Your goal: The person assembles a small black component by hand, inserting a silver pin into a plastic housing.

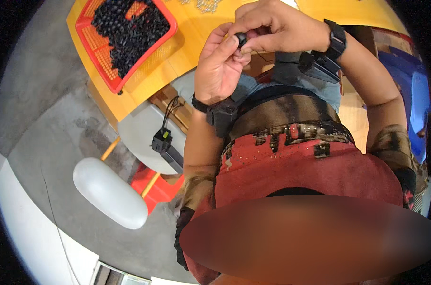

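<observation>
Both my hands meet over the near edge of the yellow table. A small, black, rounded part (241,40) sits between their fingertips; its exact kind is too small to make out. My left hand (219,66) is closed on it, thumb pressed against its side. From the right, my right hand (277,29) reaches across and pinches the same part between thumb and fingers. Off to the left, a red plastic basket (170,35) holds a heap of small black parts (125,31) similar in colour.
The yellow table (146,90) carries the basket and some small shiny metal pieces (208,5) at its far side. A white chair (112,192) stands left of me, with a black device (161,140) and cables on its seat. A blue plastic chair (417,104) is at right.
</observation>
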`<state>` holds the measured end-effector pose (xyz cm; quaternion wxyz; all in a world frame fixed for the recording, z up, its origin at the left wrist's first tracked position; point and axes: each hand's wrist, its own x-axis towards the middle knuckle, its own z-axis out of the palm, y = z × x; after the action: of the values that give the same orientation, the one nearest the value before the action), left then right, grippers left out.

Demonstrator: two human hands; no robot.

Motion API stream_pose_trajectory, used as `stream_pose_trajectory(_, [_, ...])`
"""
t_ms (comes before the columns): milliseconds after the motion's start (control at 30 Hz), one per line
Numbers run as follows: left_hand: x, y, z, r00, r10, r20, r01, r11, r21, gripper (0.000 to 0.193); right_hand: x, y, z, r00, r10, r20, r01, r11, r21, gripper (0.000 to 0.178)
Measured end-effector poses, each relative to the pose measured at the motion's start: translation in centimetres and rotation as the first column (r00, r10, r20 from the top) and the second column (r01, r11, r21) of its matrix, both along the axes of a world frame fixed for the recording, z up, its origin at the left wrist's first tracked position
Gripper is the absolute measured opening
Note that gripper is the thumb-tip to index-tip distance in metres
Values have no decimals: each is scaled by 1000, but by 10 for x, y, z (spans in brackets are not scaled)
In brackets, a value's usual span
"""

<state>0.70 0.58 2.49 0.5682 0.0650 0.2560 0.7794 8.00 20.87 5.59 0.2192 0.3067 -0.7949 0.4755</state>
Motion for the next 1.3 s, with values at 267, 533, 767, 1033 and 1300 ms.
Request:
stream_pose_trajectory(267, [-3,-6,2,1000,-7,-25,6,999,-52,36,18,-10,5,919,-102,381,121,992,-26,28])
stream_pose_trajectory(533, [-2,1,-1,1000,-14,-8,13,992,-122,29,34,-5,-4,879,-259,401,277,961,12,29])
stream_pose_trajectory(767, [-16,-6,-12,995,92,-35,-97,974,-203,21,37,110,-29,611,-626,485,687,724,70,28])
stream_pose_trajectory(1033, [-26,-5,-18,979,190,-74,-202,949,-240,17,30,148,-13,323,-733,598,946,236,-221,42])
stream_pose_trajectory(1300, [-48,-14,-26,933,317,-170,-356,881,-312,16,46,49,-39,543,-721,431,539,692,480,23])
